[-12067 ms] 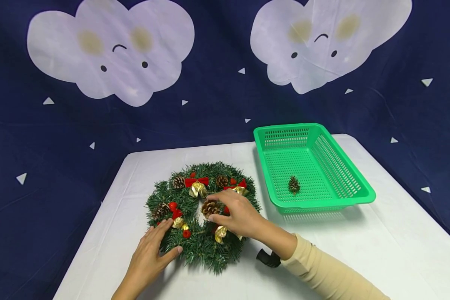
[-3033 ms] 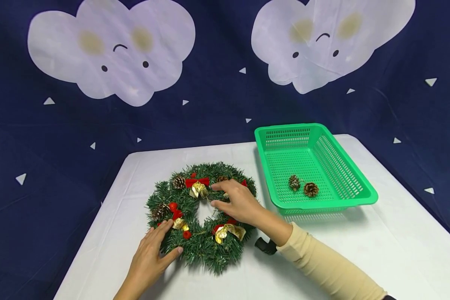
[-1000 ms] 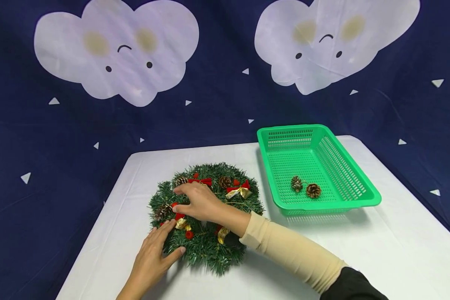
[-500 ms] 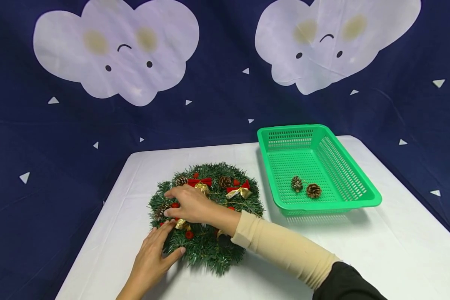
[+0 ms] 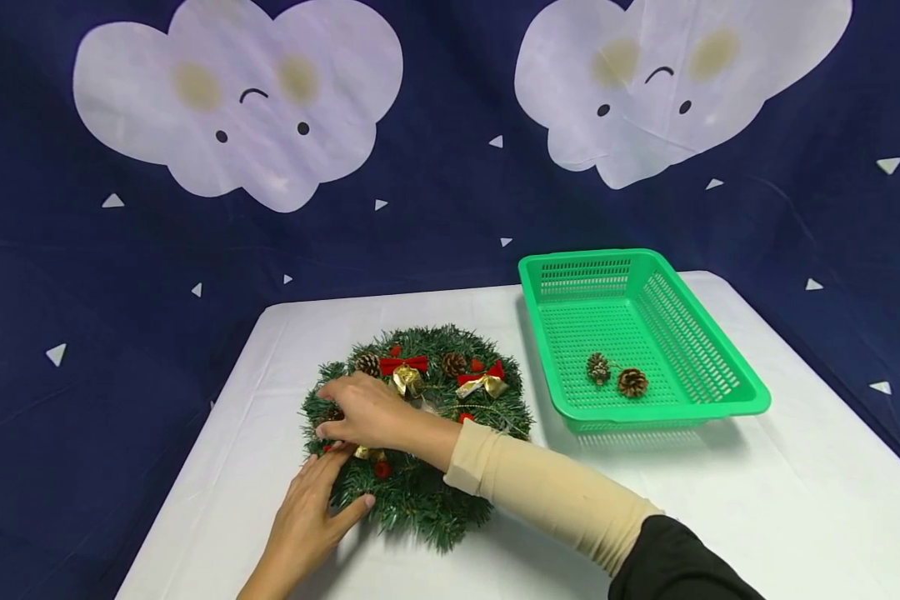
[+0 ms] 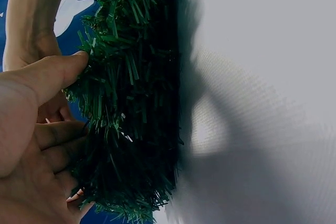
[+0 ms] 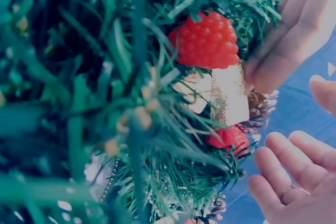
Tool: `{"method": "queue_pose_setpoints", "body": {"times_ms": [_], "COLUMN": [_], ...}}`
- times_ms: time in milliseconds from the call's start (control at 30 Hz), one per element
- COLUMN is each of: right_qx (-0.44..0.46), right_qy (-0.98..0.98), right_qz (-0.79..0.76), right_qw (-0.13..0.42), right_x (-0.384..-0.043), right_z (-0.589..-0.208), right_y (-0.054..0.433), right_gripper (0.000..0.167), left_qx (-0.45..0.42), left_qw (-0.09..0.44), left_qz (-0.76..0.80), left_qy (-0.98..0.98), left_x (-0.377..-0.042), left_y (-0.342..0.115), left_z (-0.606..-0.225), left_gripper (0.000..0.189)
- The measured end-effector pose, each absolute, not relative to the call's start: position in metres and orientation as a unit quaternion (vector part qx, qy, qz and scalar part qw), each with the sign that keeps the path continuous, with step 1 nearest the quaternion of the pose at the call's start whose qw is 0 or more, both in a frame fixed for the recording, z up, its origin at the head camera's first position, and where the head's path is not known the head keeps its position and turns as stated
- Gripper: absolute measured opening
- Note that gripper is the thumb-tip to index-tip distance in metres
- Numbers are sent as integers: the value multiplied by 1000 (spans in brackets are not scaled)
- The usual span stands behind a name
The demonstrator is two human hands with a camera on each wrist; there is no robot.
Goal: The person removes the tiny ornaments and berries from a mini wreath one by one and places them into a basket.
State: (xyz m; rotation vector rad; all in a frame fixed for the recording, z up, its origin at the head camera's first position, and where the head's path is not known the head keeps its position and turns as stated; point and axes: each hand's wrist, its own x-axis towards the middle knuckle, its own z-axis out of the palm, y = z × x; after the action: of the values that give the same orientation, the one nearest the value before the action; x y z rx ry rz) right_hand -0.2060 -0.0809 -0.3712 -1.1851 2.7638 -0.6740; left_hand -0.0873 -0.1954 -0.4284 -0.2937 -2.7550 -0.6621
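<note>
A green wreath (image 5: pixel 438 512) with red bows, gold ribbons, red berries and pine cones lies on the white table. My left hand (image 5: pixel 305 512) rests on its near left edge, fingers outstretched and thumb apart; in the left wrist view, the thumb (image 6: pixel 68 69) touches the green tinsel. My right hand (image 5: pixel 371 414) reaches across to the wreath's left side. Its thumb and fingers stand apart on either side of a pine cone (image 5: pixel 333 413), mostly covered in the head view. The right wrist view shows that pine cone (image 7: pixel 262 107) between a red berry (image 7: pixel 207 40) and the fingers.
A green plastic basket (image 5: pixel 731 408) stands at the right of the table, with two pine cones (image 5: pixel 632 382) inside. More pine cones (image 5: pixel 453 364) sit on the wreath's far side. A dark blue cloth with clouds (image 5: pixel 450 225) hangs behind the table.
Earlier my right hand held a pine cone over the wreath; that made a second one in the basket. Since then the hand has moved left across the wreath. The left hand stays put.
</note>
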Motion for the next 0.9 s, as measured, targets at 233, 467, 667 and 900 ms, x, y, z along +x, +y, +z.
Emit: {"method": "queue_pose_setpoints", "body": {"times_ms": [233, 467, 667, 900], "right_qx": [-394, -394, -387, -380], "right_qy": [896, 900, 906, 913], "right_qz": [-204, -186, -170, -144], "right_qw": [21, 24, 27, 33], "right_x": [-207, -208, -209, -211], "right_z": [-376, -381, -385, -390], "right_y": [-85, -86, -87, -89], "right_gripper": [49, 48, 49, 51], "left_qx": [-102, -95, -86, -84], "left_qw": [159, 142, 135, 126], "left_qz": [-220, -223, -221, -224], "left_qy": [-957, -960, -962, -963], "left_x": [-87, -86, -85, -85], "left_y": [-196, -195, -194, -194], "left_z": [-428, -427, -427, -426], "left_gripper": [68, 66, 67, 67]}}
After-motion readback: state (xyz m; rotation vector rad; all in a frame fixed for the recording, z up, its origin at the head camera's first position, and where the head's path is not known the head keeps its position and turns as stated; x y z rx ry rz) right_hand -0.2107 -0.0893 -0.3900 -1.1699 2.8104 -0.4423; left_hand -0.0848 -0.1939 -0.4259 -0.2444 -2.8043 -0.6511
